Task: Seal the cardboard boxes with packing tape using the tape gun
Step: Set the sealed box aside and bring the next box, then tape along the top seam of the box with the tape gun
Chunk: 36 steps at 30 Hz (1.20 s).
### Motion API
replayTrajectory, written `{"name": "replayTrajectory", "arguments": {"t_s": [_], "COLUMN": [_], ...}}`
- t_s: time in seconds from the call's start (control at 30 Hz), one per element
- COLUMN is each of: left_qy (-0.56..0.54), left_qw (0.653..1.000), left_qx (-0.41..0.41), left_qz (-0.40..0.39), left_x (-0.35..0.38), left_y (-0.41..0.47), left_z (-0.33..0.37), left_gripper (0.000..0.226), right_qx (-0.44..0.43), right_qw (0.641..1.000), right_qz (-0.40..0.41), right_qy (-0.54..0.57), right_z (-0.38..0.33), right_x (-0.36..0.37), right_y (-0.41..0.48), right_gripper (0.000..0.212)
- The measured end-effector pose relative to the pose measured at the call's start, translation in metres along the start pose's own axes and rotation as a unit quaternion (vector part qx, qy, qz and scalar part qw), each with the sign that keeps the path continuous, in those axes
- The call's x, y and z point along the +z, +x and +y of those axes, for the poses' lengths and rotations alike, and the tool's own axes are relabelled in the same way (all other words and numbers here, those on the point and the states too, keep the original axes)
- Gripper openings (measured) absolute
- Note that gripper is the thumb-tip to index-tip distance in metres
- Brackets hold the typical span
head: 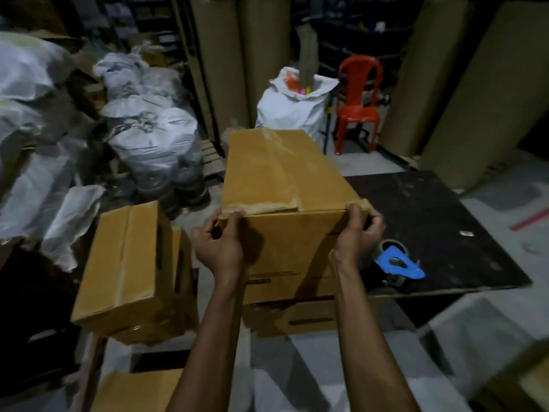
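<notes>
A brown cardboard box (267,173) with clear tape along its top seam stands in front of me, partly over the dark board (445,221). My left hand (218,242) grips its near left top corner. My right hand (358,233) grips its near right top corner. The blue tape gun (398,264) with its tape roll lies on the dark board just right of my right wrist, and no hand touches it. Another taped cardboard box (124,266) sits to the left, lower down.
A flat cardboard box (297,318) lies under the held box, and another piece of cardboard (133,388) is at the bottom left. White sacks (148,135) pile up at the left. A red plastic chair (358,99) and tall cardboard sheets (490,84) stand behind.
</notes>
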State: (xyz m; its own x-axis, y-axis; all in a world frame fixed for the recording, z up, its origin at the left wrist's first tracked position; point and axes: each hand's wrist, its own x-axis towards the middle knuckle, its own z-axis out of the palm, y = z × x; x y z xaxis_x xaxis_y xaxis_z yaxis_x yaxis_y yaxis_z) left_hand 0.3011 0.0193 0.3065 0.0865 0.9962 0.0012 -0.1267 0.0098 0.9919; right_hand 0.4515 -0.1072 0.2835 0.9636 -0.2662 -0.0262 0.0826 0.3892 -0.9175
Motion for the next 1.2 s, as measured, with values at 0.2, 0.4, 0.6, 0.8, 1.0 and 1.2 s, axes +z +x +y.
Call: {"name": "replayTrajectory", "arguments": {"t_s": [0.2,0.4,0.6,0.8,1.0,1.2], "left_qy": [0.102,0.149,0.103,0.126,0.160,0.191], "left_qw": [0.993,0.986,0.986,0.951,0.915,0.890], "left_qx": [-0.056,-0.049,-0.129,-0.278,-0.347,-0.320], "left_qz": [-0.019,-0.052,-0.018,0.041,-0.131,-0.262], "left_x": [0.055,0.094,0.100,0.098,0.119,0.135], "left_y": [-0.041,-0.016,-0.046,-0.127,-0.177,-0.195], "left_z": [-0.106,-0.138,-0.153,-0.189,-0.198,-0.191], "left_gripper": [0.044,0.055,0.050,0.016,0.015,0.011], "right_qx": [0.082,0.064,0.164,0.443,0.526,0.506], "right_qw": [0.983,0.959,0.951,0.850,0.842,0.840], "right_qz": [-0.107,-0.227,-0.006,-0.084,-0.068,-0.079], "right_qy": [-0.124,-0.154,-0.261,-0.275,-0.095,-0.182], "right_z": [0.078,0.083,0.135,0.197,0.163,0.135], "right_x": [-0.083,-0.088,-0.133,-0.178,-0.149,-0.147], "right_y": [0.079,0.143,0.167,0.200,0.221,0.237], "right_gripper": [0.020,0.021,0.047,0.065,0.046,0.019]}}
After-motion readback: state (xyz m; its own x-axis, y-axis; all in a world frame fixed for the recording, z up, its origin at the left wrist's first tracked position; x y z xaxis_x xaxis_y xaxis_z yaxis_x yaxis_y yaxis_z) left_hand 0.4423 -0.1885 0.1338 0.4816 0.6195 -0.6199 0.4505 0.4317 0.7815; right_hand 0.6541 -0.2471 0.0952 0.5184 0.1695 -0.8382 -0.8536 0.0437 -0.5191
